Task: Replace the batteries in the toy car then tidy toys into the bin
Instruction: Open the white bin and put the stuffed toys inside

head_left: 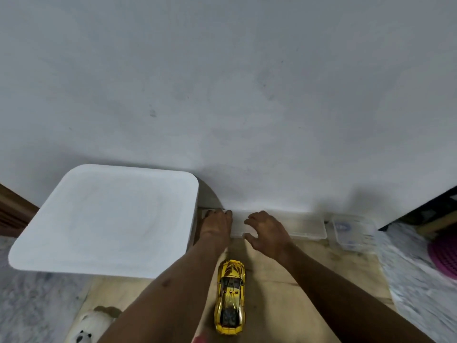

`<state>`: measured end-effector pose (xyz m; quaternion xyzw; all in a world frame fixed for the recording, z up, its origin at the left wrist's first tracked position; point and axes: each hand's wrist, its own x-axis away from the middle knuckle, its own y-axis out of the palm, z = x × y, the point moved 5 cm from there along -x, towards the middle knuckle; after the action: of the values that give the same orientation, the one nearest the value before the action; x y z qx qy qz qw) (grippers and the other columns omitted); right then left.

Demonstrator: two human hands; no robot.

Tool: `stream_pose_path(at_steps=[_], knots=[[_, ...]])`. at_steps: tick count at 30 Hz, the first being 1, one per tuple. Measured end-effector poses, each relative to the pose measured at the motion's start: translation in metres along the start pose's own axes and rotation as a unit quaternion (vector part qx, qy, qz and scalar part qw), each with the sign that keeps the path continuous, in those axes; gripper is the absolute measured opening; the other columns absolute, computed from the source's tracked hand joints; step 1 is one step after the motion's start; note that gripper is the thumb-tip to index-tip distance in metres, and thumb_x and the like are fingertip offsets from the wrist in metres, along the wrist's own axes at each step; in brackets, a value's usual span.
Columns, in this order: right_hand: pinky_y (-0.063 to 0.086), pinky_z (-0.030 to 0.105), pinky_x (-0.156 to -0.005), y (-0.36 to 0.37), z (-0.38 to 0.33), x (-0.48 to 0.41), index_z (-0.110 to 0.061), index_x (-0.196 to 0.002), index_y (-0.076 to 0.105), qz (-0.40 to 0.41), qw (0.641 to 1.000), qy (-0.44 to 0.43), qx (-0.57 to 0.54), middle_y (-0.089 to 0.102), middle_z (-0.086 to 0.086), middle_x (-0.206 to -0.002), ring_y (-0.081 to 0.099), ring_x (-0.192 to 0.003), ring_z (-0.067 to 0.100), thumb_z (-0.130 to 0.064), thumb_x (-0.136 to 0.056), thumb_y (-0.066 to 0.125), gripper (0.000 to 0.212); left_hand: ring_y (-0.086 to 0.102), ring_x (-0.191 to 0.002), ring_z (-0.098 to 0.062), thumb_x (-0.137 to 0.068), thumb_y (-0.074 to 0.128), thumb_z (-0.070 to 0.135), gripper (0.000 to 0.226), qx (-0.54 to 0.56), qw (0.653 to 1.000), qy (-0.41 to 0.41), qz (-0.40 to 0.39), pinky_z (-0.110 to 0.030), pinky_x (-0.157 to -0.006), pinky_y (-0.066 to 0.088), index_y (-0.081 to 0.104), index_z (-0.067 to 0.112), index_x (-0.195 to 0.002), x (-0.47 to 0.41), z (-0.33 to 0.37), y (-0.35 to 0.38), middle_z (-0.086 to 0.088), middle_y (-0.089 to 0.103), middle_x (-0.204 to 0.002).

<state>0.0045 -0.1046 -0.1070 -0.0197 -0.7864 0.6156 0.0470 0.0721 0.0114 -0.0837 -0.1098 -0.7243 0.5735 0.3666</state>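
A pale wall [227, 82] fills the upper view above a wooden board [284, 268] laid on the floor. At nine o'clock a large white bin [106, 219] stands on the board's left edge, its closed lid facing up. Two bare forearms stretch from six o'clock toward the wall. The left hand [217, 222], palm down with fingers pointing at twelve o'clock, rests at the left end of a flat clear plastic case [304, 227] lying along the base of the wall, just beside the bin's right side; whether it grips the case cannot be told. The right hand [267, 231] hovers palm down over the same case, fingers spread and loosely curled, holding nothing. Between the forearms, at six o'clock, sits the toy car [230, 295], shiny gold with dark windows, upright on its wheels, lengthwise toward the wall, touched by neither hand. At three o'clock a small clear box [351, 231] stands right of the case. At seven o'clock a white plush toy [90, 325] lies near the left forearm.
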Motion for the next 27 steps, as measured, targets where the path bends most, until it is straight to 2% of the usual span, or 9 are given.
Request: stream_pose_path(at_steps=[3,5,9,14,20,27], knots=[[0.038,0.034,-0.106,-0.022,0.008,0.012,-0.019,-0.134,0.058,0.041,0.997,0.059,-0.032,0.057,0.003,-0.139,0.049,-0.129,0.022,-0.040,-0.093,0.058,0.046,0.053,-0.119,-0.031,-0.089,0.065,0.031,0.059,0.066,0.998,-0.010,0.008,-0.039,-0.093,0.051,0.038,0.016,-0.139,0.008,0.003,-0.010,-0.013,0.050,-0.134],[0.035,0.032,-0.109,-0.037,0.014,0.023,-0.022,-0.138,0.053,0.043,0.993,0.103,-0.037,0.052,0.000,-0.144,0.045,-0.133,0.019,-0.043,-0.094,0.056,0.048,0.057,-0.112,-0.031,-0.088,0.061,0.040,0.053,0.072,0.997,0.003,0.032,-0.041,-0.088,0.052,0.042,0.016,-0.132,0.017,0.004,-0.023,-0.011,0.054,-0.127],[0.031,0.029,-0.111,-0.071,0.015,0.044,-0.026,-0.141,0.048,0.045,0.988,0.143,-0.025,0.047,-0.003,-0.147,0.042,-0.136,0.017,-0.044,-0.095,0.053,0.050,0.051,-0.119,-0.031,-0.093,0.052,0.048,0.053,0.084,0.993,0.033,0.072,-0.044,-0.094,0.048,0.041,0.016,-0.133,0.036,0.004,-0.049,-0.010,0.051,-0.129],[0.035,0.030,-0.107,-0.109,-0.015,0.054,-0.026,-0.138,0.052,0.069,0.983,0.164,-0.037,0.053,-0.003,-0.141,0.046,-0.131,0.016,-0.044,-0.094,0.055,0.047,0.052,-0.123,-0.034,-0.093,0.050,0.052,0.058,0.098,0.987,0.042,0.120,-0.046,-0.103,0.039,0.042,0.015,-0.137,0.068,-0.020,-0.087,-0.011,0.054,-0.132],[0.040,0.030,-0.099,-0.125,-0.079,0.031,-0.029,-0.133,0.053,0.056,0.982,0.170,-0.056,0.057,-0.004,-0.133,0.046,-0.128,0.016,-0.048,-0.095,0.051,0.042,0.054,-0.120,-0.030,-0.091,0.053,0.051,0.055,0.135,0.978,-0.025,0.155,-0.042,-0.099,0.041,0.048,0.015,-0.132,0.102,-0.113,-0.101,-0.008,0.056,-0.127],[0.050,0.032,-0.094,-0.109,-0.148,-0.009,-0.024,-0.130,0.059,0.048,0.969,0.197,-0.138,0.064,0.001,-0.128,0.061,-0.115,0.019,-0.053,-0.089,0.058,0.051,0.053,-0.121,-0.027,-0.090,0.052,0.052,0.054,0.146,0.969,-0.142,0.142,-0.039,-0.096,0.044,0.049,0.015,-0.130,0.131,-0.254,-0.067,-0.005,0.054,-0.129]])
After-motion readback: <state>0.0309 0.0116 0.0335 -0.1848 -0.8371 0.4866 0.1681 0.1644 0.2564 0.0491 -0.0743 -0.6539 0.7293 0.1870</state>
